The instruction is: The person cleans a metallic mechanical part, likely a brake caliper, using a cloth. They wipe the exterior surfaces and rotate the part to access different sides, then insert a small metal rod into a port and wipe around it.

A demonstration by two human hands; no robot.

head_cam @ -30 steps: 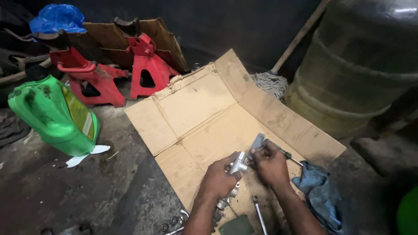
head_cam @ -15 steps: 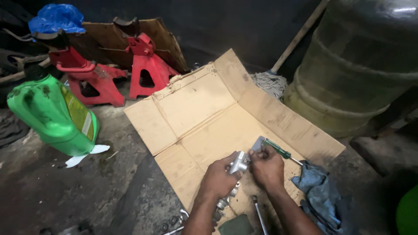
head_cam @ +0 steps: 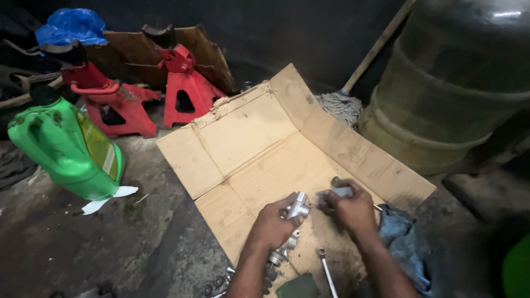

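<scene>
My left hand (head_cam: 274, 222) grips a silver metal cylinder-shaped part (head_cam: 298, 205) and holds it over a flattened cardboard sheet (head_cam: 259, 143). More of the metal part shows below my palm (head_cam: 279, 254). My right hand (head_cam: 348, 207) is closed around a grey tool handle (head_cam: 338, 192), its tip meeting the end of the metal part. A thin metal shaft pokes out to the right of that hand.
A wrench (head_cam: 327, 271) lies on the cardboard near my wrists. A blue rag (head_cam: 406, 243) sits at the right. A green jug (head_cam: 69, 146) stands left, two red jack stands (head_cam: 182, 88) behind. A large dark drum (head_cam: 458, 83) and a mop (head_cam: 339, 105) are at the right.
My right hand has come down and in towards the metal part, covering the green-handled tool that showed beside it earlier. My left hand stays on the part.
</scene>
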